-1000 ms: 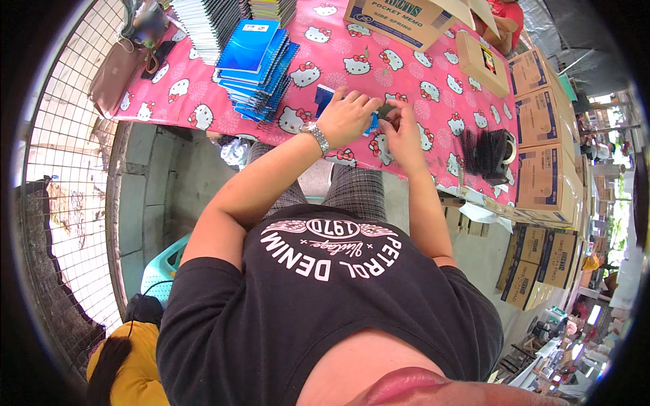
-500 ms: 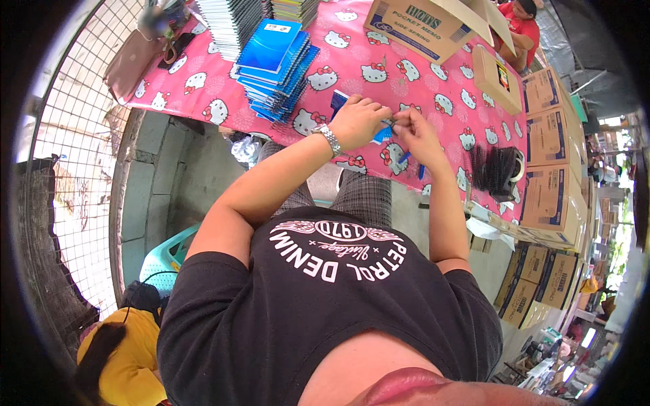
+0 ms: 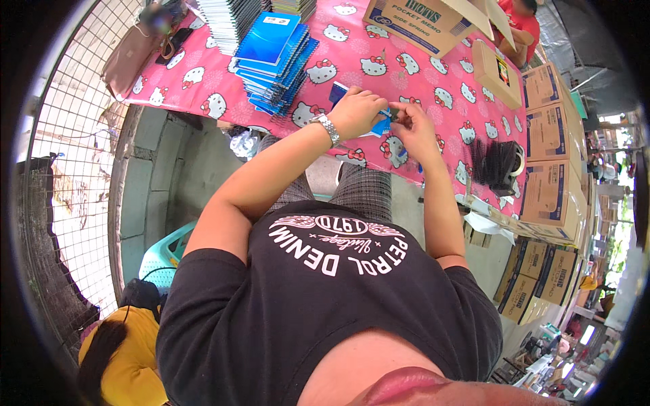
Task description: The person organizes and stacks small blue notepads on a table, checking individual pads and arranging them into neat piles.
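Observation:
A small blue notebook [image 3: 382,126] lies at the table's near edge, mostly covered by my hands. My left hand [image 3: 359,114], with a metal watch at the wrist, is closed over it from above, and one dark blue corner sticks out past the knuckles. At the notebook's right end, the fingers of my right hand [image 3: 414,132] are pinched together. A small dark bit shows by those fingertips, too small to name. Just below my right hand are small blue pieces [image 3: 420,167]. Further left stands a leaning stack of blue spiral notebooks [image 3: 274,57].
More spiral notebooks [image 3: 227,24] are piled behind. Black binding coils [image 3: 484,162] and a tape roll [image 3: 518,161] sit at the right edge. A cardboard box [image 3: 420,27] and a brown carton [image 3: 497,74] stand at the back, with stacked boxes [image 3: 547,139] alongside. A person in red is at far right.
My left hand has tilted slightly with the notebook, whose left corner shows more. My right hand has shifted slightly, its fingers still together at the notebook's end.

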### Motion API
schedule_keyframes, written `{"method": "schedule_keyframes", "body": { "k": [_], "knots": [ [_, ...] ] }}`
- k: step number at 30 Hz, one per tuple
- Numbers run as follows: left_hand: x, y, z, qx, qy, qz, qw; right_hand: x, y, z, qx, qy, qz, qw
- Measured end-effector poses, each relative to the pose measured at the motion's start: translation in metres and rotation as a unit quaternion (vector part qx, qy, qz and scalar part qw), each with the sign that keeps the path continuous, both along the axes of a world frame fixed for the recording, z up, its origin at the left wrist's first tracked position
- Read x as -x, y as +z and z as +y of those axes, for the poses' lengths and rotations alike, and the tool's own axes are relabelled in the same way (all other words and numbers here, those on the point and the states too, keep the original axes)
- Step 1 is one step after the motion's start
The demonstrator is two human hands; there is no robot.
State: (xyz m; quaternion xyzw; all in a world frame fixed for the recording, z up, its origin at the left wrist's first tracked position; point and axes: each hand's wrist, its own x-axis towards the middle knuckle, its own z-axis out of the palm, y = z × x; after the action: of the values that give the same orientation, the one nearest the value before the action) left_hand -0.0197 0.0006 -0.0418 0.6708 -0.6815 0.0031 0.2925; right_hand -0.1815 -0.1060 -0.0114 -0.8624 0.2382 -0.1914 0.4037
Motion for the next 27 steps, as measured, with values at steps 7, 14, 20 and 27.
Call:
{"method": "schedule_keyframes", "body": {
  "k": [7, 14, 20, 27],
  "knots": [
    [0.006, -0.004, 0.010, -0.053, 0.029, -0.004, 0.998, 0.004, -0.007, 0.011, 0.105, 0.020, 0.030, 0.994],
    [0.004, -0.003, 0.009, 0.029, 0.031, 0.015, 0.999, -0.001, -0.012, -0.004, -0.107, 0.045, -0.045, 0.992],
    [0.009, -0.019, 0.005, 0.038, 0.028, -0.005, 0.999, 0.006, -0.021, -0.021, -0.075, 0.063, 0.002, 0.995],
    [0.005, -0.010, 0.004, 0.008, -0.006, -0.042, 0.999, 0.010, -0.016, -0.038, -0.121, 0.120, 0.043, 0.984]
  ]
}}
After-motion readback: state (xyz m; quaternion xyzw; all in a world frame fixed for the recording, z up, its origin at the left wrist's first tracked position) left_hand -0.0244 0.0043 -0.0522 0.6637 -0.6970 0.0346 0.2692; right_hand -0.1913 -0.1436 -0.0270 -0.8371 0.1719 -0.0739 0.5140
